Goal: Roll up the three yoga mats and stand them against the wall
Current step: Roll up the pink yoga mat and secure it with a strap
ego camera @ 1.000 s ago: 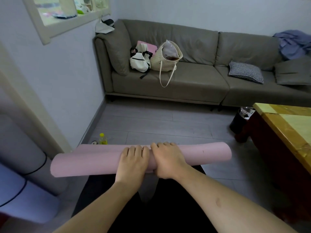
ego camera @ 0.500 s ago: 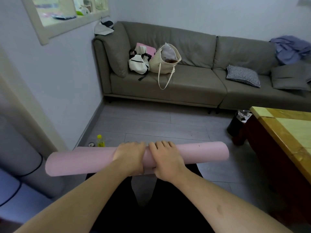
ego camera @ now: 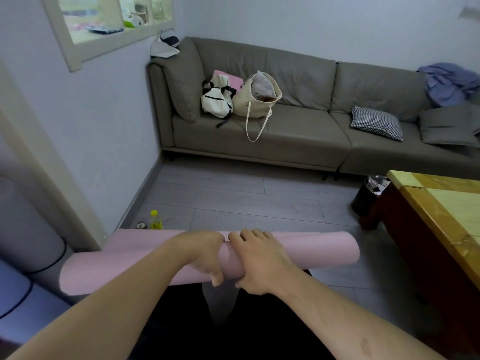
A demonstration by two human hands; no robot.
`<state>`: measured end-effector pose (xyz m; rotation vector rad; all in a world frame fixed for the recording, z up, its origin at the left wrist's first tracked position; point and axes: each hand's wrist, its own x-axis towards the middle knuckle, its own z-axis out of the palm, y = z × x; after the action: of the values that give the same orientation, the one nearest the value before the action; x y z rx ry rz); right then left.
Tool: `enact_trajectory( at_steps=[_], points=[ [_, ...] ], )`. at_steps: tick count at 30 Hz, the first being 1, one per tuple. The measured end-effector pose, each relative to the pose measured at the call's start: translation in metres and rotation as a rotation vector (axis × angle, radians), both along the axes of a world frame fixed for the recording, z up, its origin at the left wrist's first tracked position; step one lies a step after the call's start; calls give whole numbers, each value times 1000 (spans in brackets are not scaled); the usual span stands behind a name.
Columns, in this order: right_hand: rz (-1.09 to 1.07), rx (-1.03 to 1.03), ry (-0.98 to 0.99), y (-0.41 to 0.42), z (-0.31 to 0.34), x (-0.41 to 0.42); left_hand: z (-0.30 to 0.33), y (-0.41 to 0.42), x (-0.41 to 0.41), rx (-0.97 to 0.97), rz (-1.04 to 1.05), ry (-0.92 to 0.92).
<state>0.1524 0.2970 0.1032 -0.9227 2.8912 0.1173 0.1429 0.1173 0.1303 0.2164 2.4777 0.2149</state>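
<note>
Pink yoga mat (ego camera: 298, 252): fully rolled into a tube, held roughly level and crosswise in front of the body, above the grey floor (ego camera: 233, 196). Its left end is seen near the doorframe, its right end near the wooden surface (ego camera: 441, 201).

Left hand (ego camera: 205, 255): placed at the middle of the roll, fingers curled over the top and thumb wrapped under, so the roll is gripped.

Right hand (ego camera: 259, 261): placed just beside the left hand, touching it; fingers (ego camera: 249, 236) are laid curled over the top of the roll, thumb tucked beneath, and the roll is gripped.

Grey rolled mat (ego camera: 31, 229): stood upright at the far left by the wall, bound with a dark strap. A blue-grey rolled item (ego camera: 15, 302) is seen just in front of it, also strapped; blurred at the frame edge.

Grey sofa (ego camera: 298, 120): set against the back wall, bearing a white backpack (ego camera: 217, 100), a cream tote bag (ego camera: 257, 100), a checked cushion (ego camera: 376, 122) and blue clothing (ego camera: 449, 81).

Yellow-capped bottle (ego camera: 155, 220): stood on the floor by the wall, just beyond the roll.

Black bin (ego camera: 366, 196): placed beside the wooden surface.
</note>
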Motion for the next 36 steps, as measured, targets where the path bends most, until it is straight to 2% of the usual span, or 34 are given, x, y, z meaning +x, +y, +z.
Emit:
enact_trajectory(
  at_steps=[3, 8, 10, 14, 18, 23, 25, 32, 36],
  points=[
    [-21, 11, 49, -1, -7, 4, -1, 4, 4, -30, -8, 36],
    [-42, -22, 3, -5, -2, -11, -31, 20, 36, -232, -89, 533],
    [-29, -25, 1, -7, -2, -13, -38, 23, 42, -237, -61, 596],
    [-7, -115, 100, -2, -14, -3, -29, 14, 30, -188, -44, 514],
    [-18, -121, 197, -1, -25, 2, -19, 10, 16, -127, -24, 395],
    [-51, -78, 149, -7, -21, -7, -45, 24, 35, -252, -49, 641],
    [-49, -78, 135, -8, -22, -8, -48, 26, 36, -261, -33, 678],
    [2, -116, 156, 0, -9, -11, -16, 12, 11, -175, -74, 533],
    [42, -52, 121, 3, -2, -2, 1, 6, 6, -108, -90, 304]
  ],
)
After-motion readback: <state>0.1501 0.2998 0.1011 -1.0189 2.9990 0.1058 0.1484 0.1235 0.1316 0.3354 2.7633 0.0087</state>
